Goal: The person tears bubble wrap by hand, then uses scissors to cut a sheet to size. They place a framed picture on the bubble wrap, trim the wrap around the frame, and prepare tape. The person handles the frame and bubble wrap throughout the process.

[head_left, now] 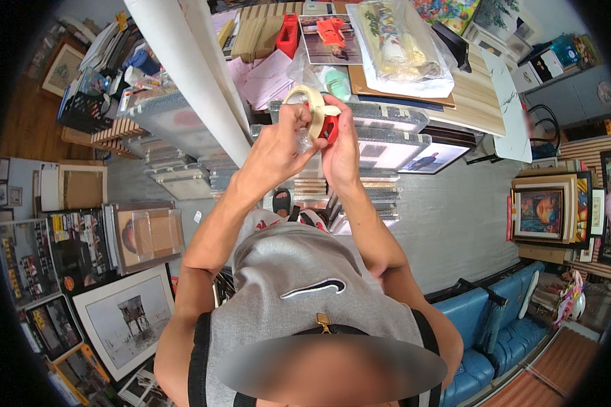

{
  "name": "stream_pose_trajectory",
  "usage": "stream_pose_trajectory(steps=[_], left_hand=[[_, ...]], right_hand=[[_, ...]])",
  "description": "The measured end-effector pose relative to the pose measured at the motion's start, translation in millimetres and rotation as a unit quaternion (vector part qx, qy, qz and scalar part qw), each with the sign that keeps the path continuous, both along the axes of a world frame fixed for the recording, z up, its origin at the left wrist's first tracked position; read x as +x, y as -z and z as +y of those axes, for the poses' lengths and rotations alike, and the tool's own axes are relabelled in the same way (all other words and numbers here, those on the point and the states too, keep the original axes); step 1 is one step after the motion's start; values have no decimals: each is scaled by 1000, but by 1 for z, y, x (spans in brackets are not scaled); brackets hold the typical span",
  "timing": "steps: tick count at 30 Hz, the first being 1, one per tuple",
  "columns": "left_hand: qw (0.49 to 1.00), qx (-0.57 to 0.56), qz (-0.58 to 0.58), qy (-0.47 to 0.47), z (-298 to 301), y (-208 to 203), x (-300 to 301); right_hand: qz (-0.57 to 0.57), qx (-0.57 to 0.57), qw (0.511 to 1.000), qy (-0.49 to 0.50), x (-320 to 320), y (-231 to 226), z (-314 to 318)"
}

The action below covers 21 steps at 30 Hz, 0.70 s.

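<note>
Both my hands are raised together in front of my chest, close to the near edge of the cluttered table. My left hand [282,146] is closed, its fingers bent around a cream roll of tape [315,122], and a loop of the tape arches above the knuckles. Some clear crinkled plastic shows by the left fingertips. My right hand [343,149] grips a red tape holder [329,129] from the right side, its thumb and fingers around it. Roll and holder touch each other between the hands. How they join is partly hidden by the fingers.
On the table lie pink papers [268,85], a photo print [329,39], a red box [287,35] and a plastic-wrapped bundle [397,41]. Wrapped frames [390,149] are stacked beneath. A white post [193,74] rises at left; a blue sofa [465,319] stands lower right.
</note>
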<state>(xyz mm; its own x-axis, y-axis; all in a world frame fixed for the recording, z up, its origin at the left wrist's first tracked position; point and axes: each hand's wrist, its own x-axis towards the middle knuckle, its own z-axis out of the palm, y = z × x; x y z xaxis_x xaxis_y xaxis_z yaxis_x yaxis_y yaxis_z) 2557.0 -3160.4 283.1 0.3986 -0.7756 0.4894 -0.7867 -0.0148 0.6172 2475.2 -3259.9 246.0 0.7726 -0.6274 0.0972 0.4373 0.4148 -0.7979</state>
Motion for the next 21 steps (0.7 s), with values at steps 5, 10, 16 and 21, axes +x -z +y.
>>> stream_pose_trajectory(steps=[5,10,16,21], left_hand=[[997,19,-40,56,3,-7,-21],[993,26,-57,104,2,-18,-38],[992,60,-38,100,-3,-27,-51],[990,46,14,132,0,-37,-51]], right_hand=[[-55,-4,997,-46,-16,1,-1],[-89,16,993,-81,-35,0,-3],[-83,36,994,-66,-47,-6,1],[-55,82,994,-57,-55,-13,0]])
